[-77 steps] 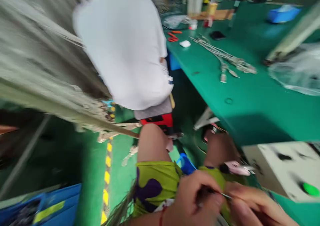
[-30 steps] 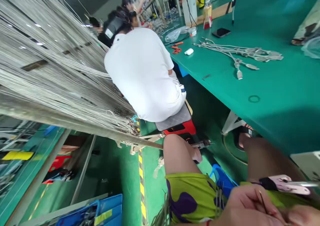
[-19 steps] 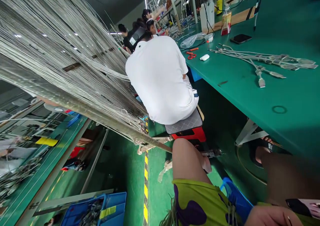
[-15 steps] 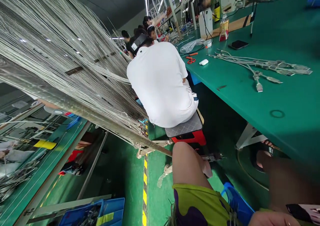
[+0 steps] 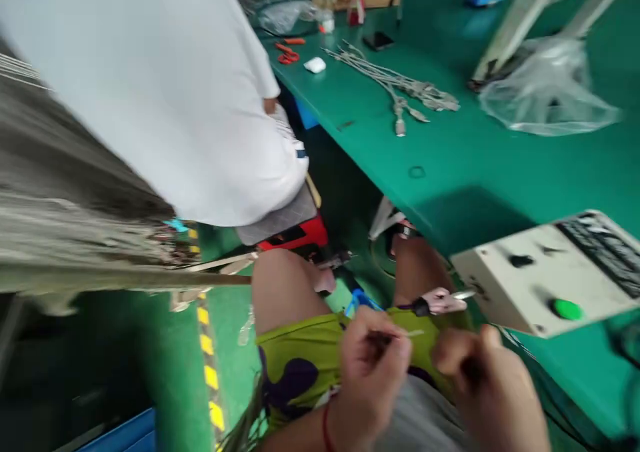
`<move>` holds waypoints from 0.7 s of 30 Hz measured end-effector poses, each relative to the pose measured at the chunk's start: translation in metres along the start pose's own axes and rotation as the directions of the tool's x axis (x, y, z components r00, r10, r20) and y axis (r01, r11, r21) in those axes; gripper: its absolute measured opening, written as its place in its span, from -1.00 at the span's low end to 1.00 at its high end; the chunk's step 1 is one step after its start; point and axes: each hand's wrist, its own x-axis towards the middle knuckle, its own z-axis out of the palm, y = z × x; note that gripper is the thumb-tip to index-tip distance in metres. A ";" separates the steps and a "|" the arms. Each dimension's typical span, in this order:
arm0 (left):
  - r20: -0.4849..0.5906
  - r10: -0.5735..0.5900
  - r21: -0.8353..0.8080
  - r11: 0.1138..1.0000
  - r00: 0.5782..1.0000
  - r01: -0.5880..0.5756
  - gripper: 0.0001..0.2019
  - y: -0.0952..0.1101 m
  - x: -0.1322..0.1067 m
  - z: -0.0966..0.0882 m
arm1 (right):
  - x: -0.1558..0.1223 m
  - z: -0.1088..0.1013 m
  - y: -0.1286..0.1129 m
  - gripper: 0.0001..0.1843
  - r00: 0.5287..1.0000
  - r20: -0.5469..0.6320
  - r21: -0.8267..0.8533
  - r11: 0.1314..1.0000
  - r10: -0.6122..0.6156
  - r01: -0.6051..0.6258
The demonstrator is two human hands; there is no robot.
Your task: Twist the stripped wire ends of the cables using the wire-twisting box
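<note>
My left hand (image 5: 367, 375) is raised over my lap, thumb and forefinger pinched together. From the pinch a thin whitish wire (image 5: 415, 333) sticks out to the right. Close by on the right, my right hand (image 5: 493, 382) is curled closed and blurred by motion; what its fingers hold, if anything, is hidden. A bundle of grey cables (image 5: 246, 415) hangs by my left forearm. Just beyond my right hand stands a white control box (image 5: 555, 272) with a green button (image 5: 567, 309) and a black knob, and a pinkish taped connector (image 5: 440, 301) is plugged into its side.
A green table (image 5: 450, 165) runs along the right, bearing finished-looking USB cables (image 5: 400, 85), a phone (image 5: 379, 41), orange-handled tools (image 5: 287, 52) and a clear plastic bag (image 5: 550, 92). A person in a white shirt (image 5: 150, 92) sits close ahead. Strands on a rack (image 5: 75, 239) fill the left.
My view has swung down and to the right, bringing the control box into sight. Both my hands now show above my lap; earlier only part of one was visible at the bottom right.
</note>
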 end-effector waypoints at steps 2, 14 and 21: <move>-0.004 0.077 0.096 0.992 0.997 -0.076 -0.65 0.002 0.006 -0.007 | 0.007 0.000 -0.005 -0.29 0.976 0.123 0.246 0.948 0.177 -0.203; 0.099 0.151 0.178 0.970 0.984 -0.167 -0.80 0.002 0.017 -0.007 | 0.040 0.013 -0.012 -0.41 0.873 0.442 0.684 0.553 0.206 -0.476; 0.156 0.256 0.203 0.937 0.954 -0.284 -0.90 0.000 0.021 -0.005 | 0.049 0.026 0.004 -0.55 0.888 0.451 0.725 0.545 0.087 -0.422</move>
